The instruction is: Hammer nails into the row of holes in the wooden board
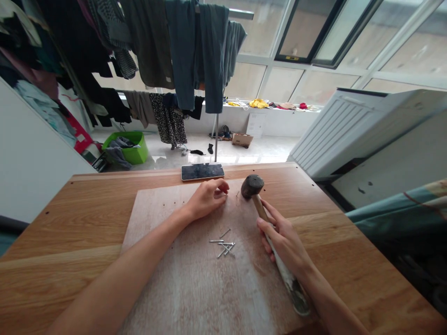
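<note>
My right hand [281,232] is wrapped around the handle of a hammer [260,207] with a dark, blunt head and a worn, pale wooden handle. The hammer head is raised at the far right part of a flat wooden board [195,288]. Just left of the head, a small nail [238,193] stands up from the board. My left hand [208,197] rests on the board's far side, fingers curled and thumb drawn in; whatever is between the fingertips is too small to make out. Nearer me lies a loose pile of silver nails [226,246].
A smartphone [202,172] lies behind the board on the wooden table [87,204]. Several small dark dots [169,204] mark the board's far left. Beyond the table are hanging clothes [185,51], a green basin [134,151] and a white ribbed washboard-like unit [328,125].
</note>
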